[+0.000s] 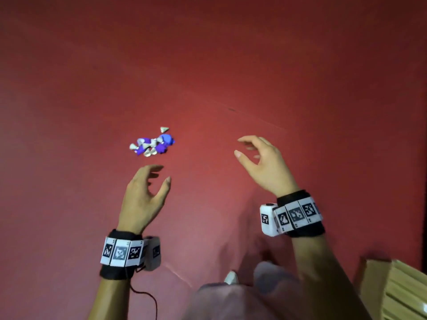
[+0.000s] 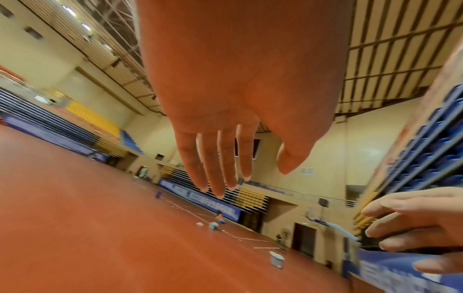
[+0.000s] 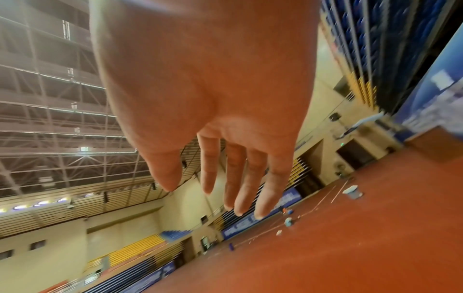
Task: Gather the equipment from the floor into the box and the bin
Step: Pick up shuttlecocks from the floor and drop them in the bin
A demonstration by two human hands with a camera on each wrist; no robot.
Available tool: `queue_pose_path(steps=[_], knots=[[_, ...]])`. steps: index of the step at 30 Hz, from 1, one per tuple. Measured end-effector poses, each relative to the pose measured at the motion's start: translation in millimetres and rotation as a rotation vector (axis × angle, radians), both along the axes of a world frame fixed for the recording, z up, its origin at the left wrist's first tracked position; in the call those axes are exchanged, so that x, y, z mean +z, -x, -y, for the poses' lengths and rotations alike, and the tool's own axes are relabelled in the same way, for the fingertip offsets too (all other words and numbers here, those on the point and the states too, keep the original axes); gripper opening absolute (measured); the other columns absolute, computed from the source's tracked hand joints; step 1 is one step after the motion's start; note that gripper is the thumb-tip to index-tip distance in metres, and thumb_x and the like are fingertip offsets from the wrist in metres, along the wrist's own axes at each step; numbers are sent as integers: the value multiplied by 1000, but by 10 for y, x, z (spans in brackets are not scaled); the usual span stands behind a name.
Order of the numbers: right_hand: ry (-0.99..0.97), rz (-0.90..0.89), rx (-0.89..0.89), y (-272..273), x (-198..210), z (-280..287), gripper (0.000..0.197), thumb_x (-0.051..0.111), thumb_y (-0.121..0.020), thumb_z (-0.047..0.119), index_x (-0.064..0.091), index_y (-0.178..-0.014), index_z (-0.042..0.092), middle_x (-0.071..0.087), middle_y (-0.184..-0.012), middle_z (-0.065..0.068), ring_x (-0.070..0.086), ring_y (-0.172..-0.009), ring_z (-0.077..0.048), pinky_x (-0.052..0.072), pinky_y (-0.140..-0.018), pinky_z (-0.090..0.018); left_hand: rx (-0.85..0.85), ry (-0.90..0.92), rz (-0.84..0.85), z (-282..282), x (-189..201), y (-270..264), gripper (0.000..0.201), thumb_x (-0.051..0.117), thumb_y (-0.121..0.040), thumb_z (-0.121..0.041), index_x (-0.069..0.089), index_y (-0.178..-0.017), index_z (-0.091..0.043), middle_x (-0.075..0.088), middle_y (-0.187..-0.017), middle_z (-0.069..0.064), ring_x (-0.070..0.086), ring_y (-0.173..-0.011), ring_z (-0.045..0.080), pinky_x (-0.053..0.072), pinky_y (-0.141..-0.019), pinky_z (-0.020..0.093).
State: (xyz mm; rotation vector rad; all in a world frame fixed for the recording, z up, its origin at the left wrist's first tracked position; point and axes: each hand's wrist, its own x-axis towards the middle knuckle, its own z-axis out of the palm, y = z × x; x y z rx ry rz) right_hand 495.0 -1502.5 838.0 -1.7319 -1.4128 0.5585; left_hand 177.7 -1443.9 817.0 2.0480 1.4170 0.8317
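A pile of white and purple shuttlecocks [image 1: 152, 144] lies on the red floor. My left hand [image 1: 161, 175] hovers just below the pile with fingers spread and holds nothing. My right hand [image 1: 241, 147] is off to the right of the pile, also loosely spread and empty. One more white shuttlecock [image 1: 231, 277] lies near my knee. The cardboard box [image 1: 397, 289] stands at the bottom right. In the wrist views the left hand [image 2: 253, 182] and right hand [image 3: 200, 198] show straight fingers, and a small pale bin [image 2: 276, 259] [image 3: 353, 191] stands farther off on the floor.
I am in a sports hall with tiered seating along the walls. Several small items [image 2: 214, 225] lie far away along white court lines. My knee [image 1: 231, 303] fills the lower middle of the head view. Red floor surrounds the pile.
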Motion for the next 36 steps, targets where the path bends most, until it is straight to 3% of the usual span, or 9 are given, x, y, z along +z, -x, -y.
queue_pose_path(steps=[8,17,22,29,36], knots=[[42,-40,260,425,-445,-1800,27,70,-94,35,66,-120,29,65,-115,9,63,-105,-2,56,-92,-36,232,52,-71,-869,-233,416,34,66,-95,-42,62,-126,-28,65,-122,-13,66,-108,7,57,-90,43],[38,-71,376,312,-442,-4224,23,70,-94,32,67,-116,28,66,-110,9,64,-99,-8,55,-91,-37,344,12,-165,-2757,72,149,36,65,-96,-43,60,-128,-26,64,-123,-11,63,-110,5,57,-92,42],[68,-62,407,373,-484,-5174,24,70,-94,31,67,-117,24,66,-112,3,63,-94,-6,54,-89,-33,403,58,-213,-3543,134,206,35,65,-97,-41,60,-129,-26,64,-123,-9,62,-109,6,57,-93,43],[142,-8,462,612,-773,-6481,27,70,-94,36,66,-118,26,66,-112,2,64,-99,-11,54,-91,-36,448,96,-216,-4742,-127,499,35,66,-97,-40,60,-128,-26,64,-123,-10,61,-108,6,57,-93,42],[198,59,447,980,-908,-8098,29,71,-94,37,65,-121,28,64,-118,5,63,-104,-10,52,-94,-35,440,95,-170,-6539,-421,992,34,66,-96,-40,61,-126,-24,65,-122,-9,62,-108,8,57,-87,39]])
